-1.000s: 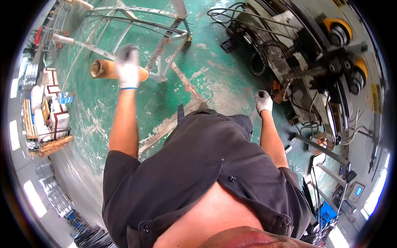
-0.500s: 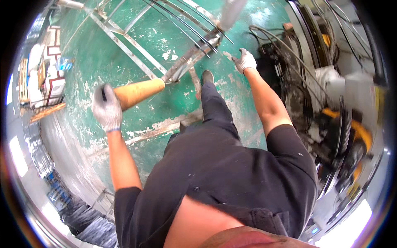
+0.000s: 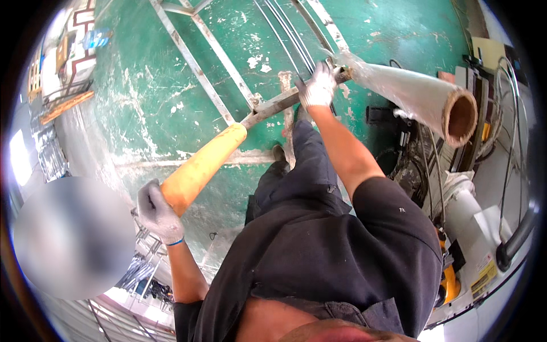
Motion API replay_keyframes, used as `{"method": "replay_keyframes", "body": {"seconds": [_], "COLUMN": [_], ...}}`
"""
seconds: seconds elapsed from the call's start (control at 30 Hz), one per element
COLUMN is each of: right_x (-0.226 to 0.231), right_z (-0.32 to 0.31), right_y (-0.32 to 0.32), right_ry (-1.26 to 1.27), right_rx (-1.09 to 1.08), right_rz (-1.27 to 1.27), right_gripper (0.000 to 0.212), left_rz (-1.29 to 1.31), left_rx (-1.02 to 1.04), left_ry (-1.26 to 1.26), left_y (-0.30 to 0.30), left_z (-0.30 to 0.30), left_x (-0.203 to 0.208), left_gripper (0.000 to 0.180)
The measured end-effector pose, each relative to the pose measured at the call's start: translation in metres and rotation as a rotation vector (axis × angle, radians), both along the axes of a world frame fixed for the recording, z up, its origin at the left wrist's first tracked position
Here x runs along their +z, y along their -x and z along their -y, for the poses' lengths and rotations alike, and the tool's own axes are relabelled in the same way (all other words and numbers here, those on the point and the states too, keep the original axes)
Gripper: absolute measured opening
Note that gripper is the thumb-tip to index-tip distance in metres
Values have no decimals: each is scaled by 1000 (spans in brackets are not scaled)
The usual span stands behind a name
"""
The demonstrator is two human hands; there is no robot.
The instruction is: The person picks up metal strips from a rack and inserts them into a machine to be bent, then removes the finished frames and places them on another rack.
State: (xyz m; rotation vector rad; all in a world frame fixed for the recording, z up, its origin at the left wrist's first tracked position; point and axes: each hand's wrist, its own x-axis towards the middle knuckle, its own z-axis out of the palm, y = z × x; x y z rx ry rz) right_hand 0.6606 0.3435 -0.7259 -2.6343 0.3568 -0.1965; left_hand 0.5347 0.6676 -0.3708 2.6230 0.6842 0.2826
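My left hand (image 3: 159,212), in a pale knit glove, is closed at the near end of a yellow-orange tube (image 3: 206,166); its fingertips are partly hidden. The tube's far end meets a scuffed metal bar (image 3: 272,106), part of a metal frame (image 3: 196,65) low over the floor. On that bar lies my gloved right hand (image 3: 318,86), fingers across it and thumb apart. Thin metal rods (image 3: 288,34) run away just beyond the fingers. From the bar's right end a thick roll wrapped in clear film (image 3: 407,91) points toward the right, its brown hollow core showing.
Machinery with hoses and cables (image 3: 424,148) stands close on my right, with a white cylinder (image 3: 464,214) nearer. At far left, a wooden pallet (image 3: 65,107) carries stacked goods. The green floor (image 3: 137,97) is worn and patched. A blurred round patch hides the lower left.
My right hand has moved from free air onto the metal bar. The frame now lies more to the right in view, the tube slants more steeply, and the film roll has swung to the right.
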Motion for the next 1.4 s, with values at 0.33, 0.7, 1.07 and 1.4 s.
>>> {"method": "replay_keyframes", "body": {"seconds": [0.33, 0.7, 1.07, 1.4], "right_x": [-55, 147, 342, 330], "right_z": [-31, 92, 66, 126], "right_y": [-86, 232, 654, 959], "right_ry": [-383, -294, -103, 363], "right_rx": [-125, -217, -469, -1219], "right_rz": [-686, -745, -741, -347], "right_gripper": [36, 48, 35, 23], "left_rz": [-37, -205, -661, -783], "left_rx": [-127, -529, -195, -858], "left_ry": [-113, 681, 2129, 2069], "left_y": [5, 16, 32, 92], "left_z": [32, 132, 186, 301], "left_x": [11, -86, -192, -8], "left_gripper": [14, 15, 35, 22]}}
